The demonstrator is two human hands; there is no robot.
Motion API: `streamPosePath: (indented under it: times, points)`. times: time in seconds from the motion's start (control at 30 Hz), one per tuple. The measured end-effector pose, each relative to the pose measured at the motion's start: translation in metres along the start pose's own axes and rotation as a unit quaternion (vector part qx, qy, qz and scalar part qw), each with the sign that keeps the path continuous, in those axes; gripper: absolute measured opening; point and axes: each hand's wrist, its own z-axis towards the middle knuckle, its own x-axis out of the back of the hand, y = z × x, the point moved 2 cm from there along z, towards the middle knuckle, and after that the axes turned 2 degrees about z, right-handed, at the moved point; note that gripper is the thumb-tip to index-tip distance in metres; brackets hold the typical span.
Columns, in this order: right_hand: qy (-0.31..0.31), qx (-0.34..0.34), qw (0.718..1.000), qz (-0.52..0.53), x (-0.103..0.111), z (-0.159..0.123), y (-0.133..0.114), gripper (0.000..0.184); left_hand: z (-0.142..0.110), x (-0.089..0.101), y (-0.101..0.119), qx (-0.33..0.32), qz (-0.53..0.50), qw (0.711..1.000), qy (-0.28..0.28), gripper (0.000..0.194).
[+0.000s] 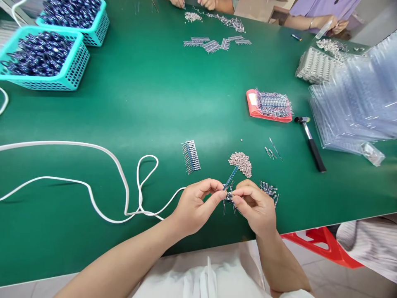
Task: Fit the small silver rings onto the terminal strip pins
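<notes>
My left hand (197, 207) is closed in a pinch on a narrow blue strip (231, 177) with small marks along it. The strip slants up and away from my fingers. Close beside it, my right hand (259, 209) pinches a tiny part with thin wire legs near the strip's lower end; the fingertips partly hide it. Several small wire-legged pieces (234, 207) lie under my fingers, and more wire-legged pieces (269, 189) are right of my right hand. Just beyond the strip is a pile of small pinkish ring-shaped pieces (243, 163). A row of wired strips (191, 156) lies to the left.
A white cable (107, 149) loops across the left. Turquoise baskets (70, 68) hold dark blue shiny pieces. To the right are a hammer (313, 149), a red packet (269, 118) of wired strips and stacked clear plastic sleeves (350, 103). Other people's hands (330, 25) work at the far edge.
</notes>
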Motion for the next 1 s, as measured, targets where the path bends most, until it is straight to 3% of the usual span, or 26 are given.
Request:
streamPosePath:
  times: [0.37, 0.67, 1.0]
  points:
    - [-0.086, -0.081, 0.982, 0.145, 0.0044, 0.0026, 0.0053, 0.008, -0.0001, 0.0033, 0.0038, 0.003, 0.024, 0.997, -0.071, 0.014]
    - [-0.096, -0.112, 0.972, 0.185, 0.0046, 0.0025, 0.0057, 0.007, -0.0009, 0.0018, 0.0044, 0.002, 0.026, 0.995, -0.1, 0.016]
    - [-0.085, -0.121, 0.971, 0.19, 0.004, 0.003, 0.0078, 0.006, -0.0019, -0.0003, 0.0034, -0.012, 0.054, 0.995, -0.082, 0.016]
